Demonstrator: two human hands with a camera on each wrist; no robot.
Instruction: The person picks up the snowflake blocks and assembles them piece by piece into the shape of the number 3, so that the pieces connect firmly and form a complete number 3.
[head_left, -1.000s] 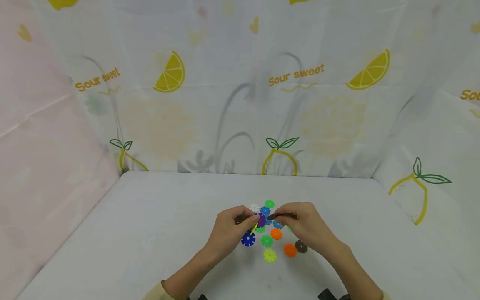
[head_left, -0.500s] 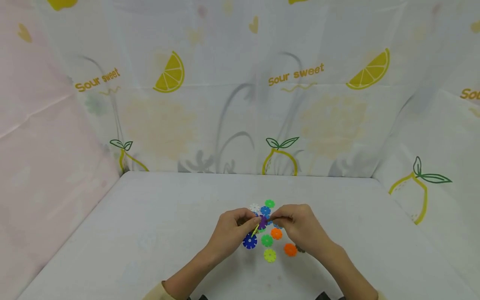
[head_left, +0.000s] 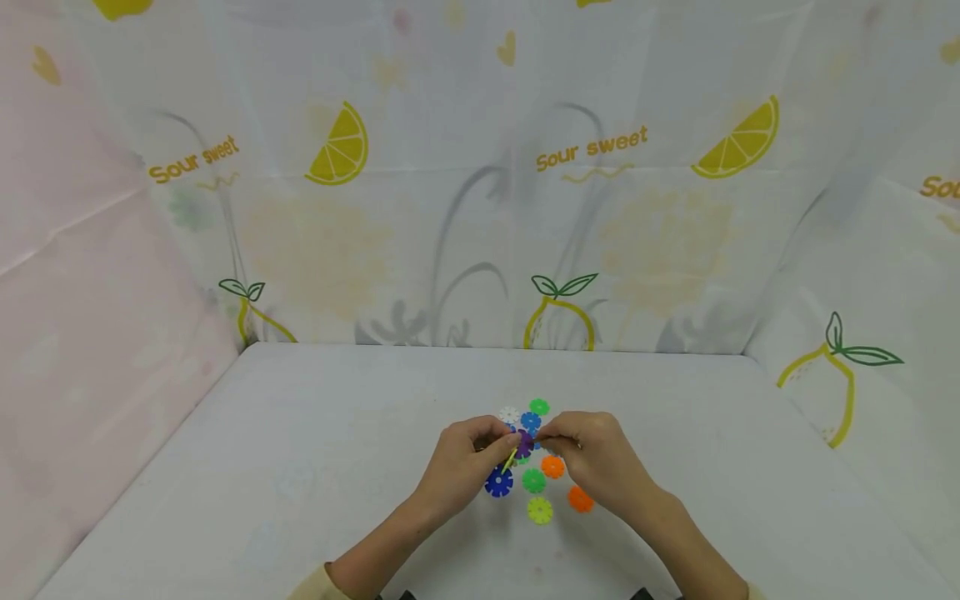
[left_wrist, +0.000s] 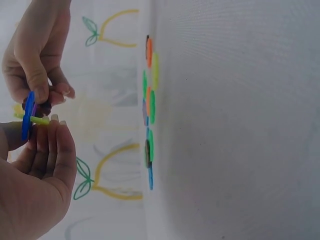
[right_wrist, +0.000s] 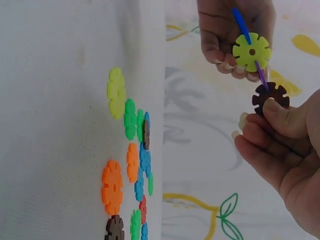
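Notched plastic discs are linked into a short chain: a dark blue disc (head_left: 498, 481), a yellow disc (right_wrist: 245, 52) and a purple disc (head_left: 524, 445). My left hand (head_left: 459, 468) holds this chain up between thumb and fingers. Thumb and fingers of my right hand (head_left: 609, 458) pinch a brown notched disc (right_wrist: 261, 101). In the right wrist view, the brown disc's edge meets the purple disc's edge, at the yellow disc's far end from the blue one. Both hands are raised over the table in the left wrist view.
Loose notched discs lie on the white table (head_left: 315, 467) below the hands, among them an orange disc (head_left: 581, 499), a yellow-green disc (head_left: 540, 511), a green disc (head_left: 534, 481) and a white disc (head_left: 509, 415). Printed cloth walls (head_left: 450, 208) enclose the table's back and sides.
My right hand has moved left and brought the brown disc up against the purple one. It now covers the brown disc lying on the table. My left hand has barely shifted.
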